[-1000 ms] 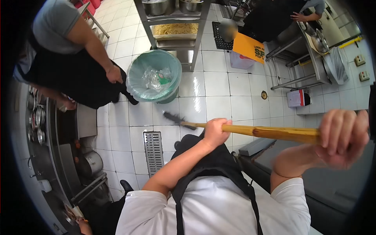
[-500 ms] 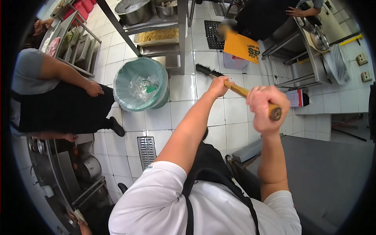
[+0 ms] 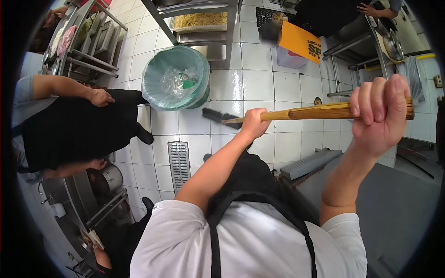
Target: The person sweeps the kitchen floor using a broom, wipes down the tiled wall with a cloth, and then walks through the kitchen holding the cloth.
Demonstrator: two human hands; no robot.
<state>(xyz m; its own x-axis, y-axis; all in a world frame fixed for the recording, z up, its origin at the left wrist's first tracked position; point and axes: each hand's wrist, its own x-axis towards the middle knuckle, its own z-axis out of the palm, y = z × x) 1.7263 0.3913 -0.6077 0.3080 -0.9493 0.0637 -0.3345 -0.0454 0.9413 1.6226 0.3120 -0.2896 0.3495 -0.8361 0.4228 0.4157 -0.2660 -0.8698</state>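
Both my hands grip the wooden handle of a broom (image 3: 315, 112). My left hand (image 3: 256, 123) is wrapped round the lower part, close to the dark broom head (image 3: 221, 117). Near the handle's far end, at the right, my right hand (image 3: 381, 109) is closed with its fingers round the wood. The broom head is over the white tiled floor (image 3: 259, 88), just below a green bin (image 3: 155, 99) lined with a clear bag. Whether its bristles touch the tiles cannot be told.
A person in a black apron (image 3: 83, 125) stands at the left, another at the top right (image 3: 329, 16), a third at the bottom left. A metal rack (image 3: 229, 37) stands behind the bin. A floor drain (image 3: 179, 162) and a grey surface (image 3: 394, 204) lie nearer me.
Since half a second ago, the broom head has moved left and towards me, away from the orange-covered box. My right hand has swung out to the right with the handle's end.
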